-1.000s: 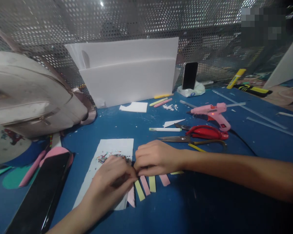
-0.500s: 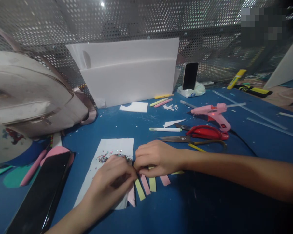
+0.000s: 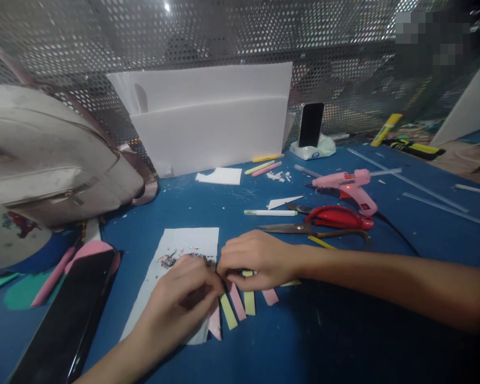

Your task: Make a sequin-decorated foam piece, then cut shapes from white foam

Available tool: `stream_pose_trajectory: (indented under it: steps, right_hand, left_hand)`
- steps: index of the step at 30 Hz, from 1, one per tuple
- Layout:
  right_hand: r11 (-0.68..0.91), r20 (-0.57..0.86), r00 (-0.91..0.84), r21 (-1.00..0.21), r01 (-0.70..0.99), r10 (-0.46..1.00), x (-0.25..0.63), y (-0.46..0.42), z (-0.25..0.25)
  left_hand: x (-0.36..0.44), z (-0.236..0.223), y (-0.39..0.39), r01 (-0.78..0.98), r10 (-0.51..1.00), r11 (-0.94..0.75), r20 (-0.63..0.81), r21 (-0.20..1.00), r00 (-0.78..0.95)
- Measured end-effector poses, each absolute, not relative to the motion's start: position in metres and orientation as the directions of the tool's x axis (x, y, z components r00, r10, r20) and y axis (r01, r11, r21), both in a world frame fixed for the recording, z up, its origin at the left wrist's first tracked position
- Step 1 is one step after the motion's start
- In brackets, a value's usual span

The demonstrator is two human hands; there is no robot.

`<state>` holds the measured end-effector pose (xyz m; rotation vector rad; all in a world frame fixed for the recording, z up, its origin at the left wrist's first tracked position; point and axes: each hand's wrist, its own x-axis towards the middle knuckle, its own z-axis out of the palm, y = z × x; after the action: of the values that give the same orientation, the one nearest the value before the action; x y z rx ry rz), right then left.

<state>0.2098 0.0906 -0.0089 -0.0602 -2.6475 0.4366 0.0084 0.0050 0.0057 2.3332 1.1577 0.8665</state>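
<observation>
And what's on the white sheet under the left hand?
Small multicoloured bits lie on its far half; the left hand covers part of the sheet, hiding what's there.

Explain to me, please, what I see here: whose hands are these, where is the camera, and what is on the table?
There is no machine: these are one person's bare left hand and right hand. The single camera, worn on the head, looks forward and down.

The fingers meet near flat yellow and pink strips and a white paper sheet carrying tiny shiny multicoloured pieces. Whatever they may hold is hidden.

On the blue table also lie a pink plastic glue gun and long-bladed metal scissors to the right, and a flat black phone to the left.
</observation>
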Motion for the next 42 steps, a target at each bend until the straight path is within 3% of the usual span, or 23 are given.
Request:
stream_pose_trajectory:
  steps: [42]
  right_hand:
    - [0.960, 0.411, -0.908, -0.278, -0.035, 0.086, 0.2121, 0.0935, -0.0082]
  left_hand:
    - [0.0063, 0.0038, 0.0059, 0.512, 0.793, -0.600, 0.375, 0.614, 0.481]
